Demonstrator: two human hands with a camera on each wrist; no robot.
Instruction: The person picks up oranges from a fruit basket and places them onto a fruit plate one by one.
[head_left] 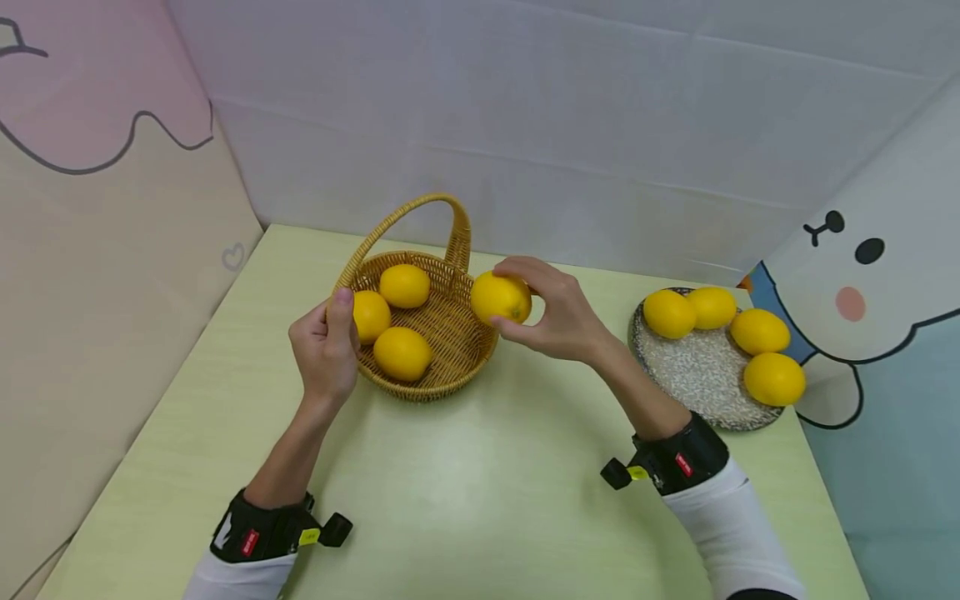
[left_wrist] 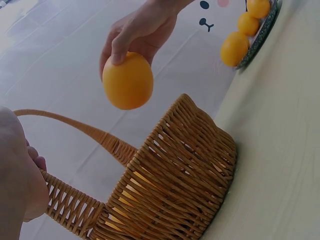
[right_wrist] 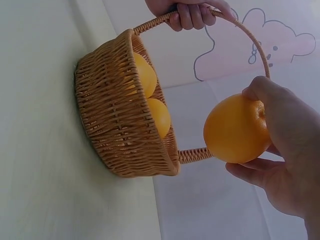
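My left hand (head_left: 327, 348) grips the arched handle (head_left: 405, 212) of a brown wicker basket (head_left: 450, 367) on its left side. Three yellow lemons lie in the basket, one of them the front lemon (head_left: 402, 353); the leftmost is partly hidden by my left thumb. Between the thumb and fingers of my right hand (head_left: 558, 312) is another lemon (head_left: 501, 297), held up at the basket's right rim. The right wrist view shows this held lemon (right_wrist: 235, 130) above the rim, apart from the basket (right_wrist: 115, 110).
A round speckled plate (head_left: 686, 371) stands at the table's right side, with several lemons along its far and right edges, including a lemon (head_left: 775, 379) nearest the front. Behind the pale green table (head_left: 480, 500) hangs a whitish cloth wall (head_left: 525, 125).
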